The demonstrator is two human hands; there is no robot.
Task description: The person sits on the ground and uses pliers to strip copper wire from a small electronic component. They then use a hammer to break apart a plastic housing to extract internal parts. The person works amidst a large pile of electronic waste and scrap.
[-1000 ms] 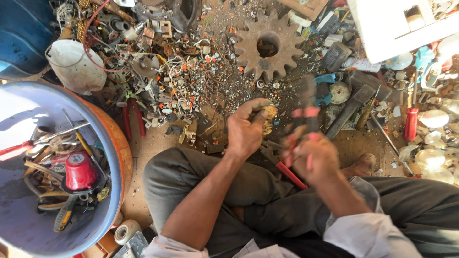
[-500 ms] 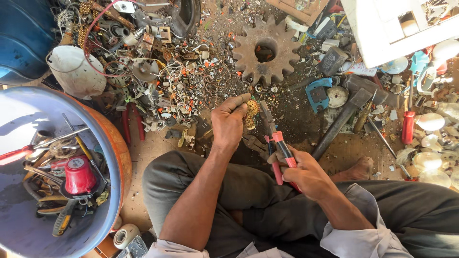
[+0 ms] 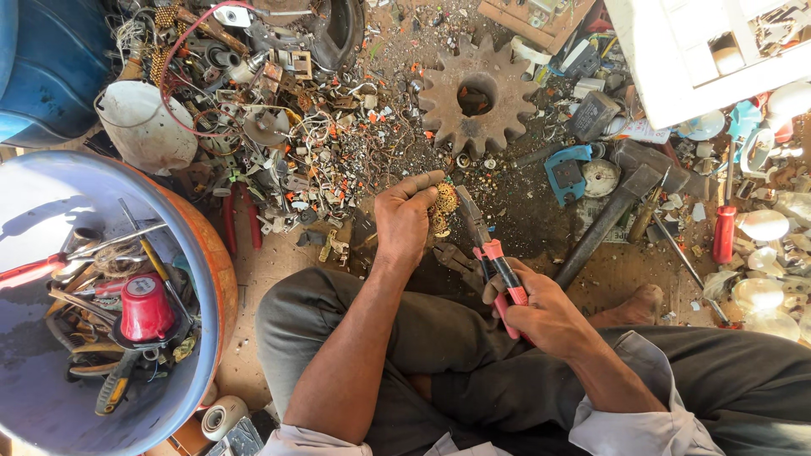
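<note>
My left hand (image 3: 405,221) pinches a small brass-coloured toothed part (image 3: 444,199) above the dirty floor, in front of my crossed legs. My right hand (image 3: 545,312) grips the red handles of a pair of pliers (image 3: 492,257). The pliers' grey jaws reach up to the brass part and touch its right side. A dark metal piece (image 3: 454,255) lies just below, between my hands.
A big rusty gear (image 3: 477,95) lies ahead. Scrap wires and metal bits (image 3: 287,143) cover the floor to the left. A hammer (image 3: 621,203) and a red screwdriver (image 3: 725,226) lie at right. A blue tub (image 3: 207,253) of tools stands at left, a white bucket (image 3: 148,127) behind it.
My right hand has brought the pliers from a raised, blurred position down and left to the brass part. My left hand has shifted slightly with the part.
</note>
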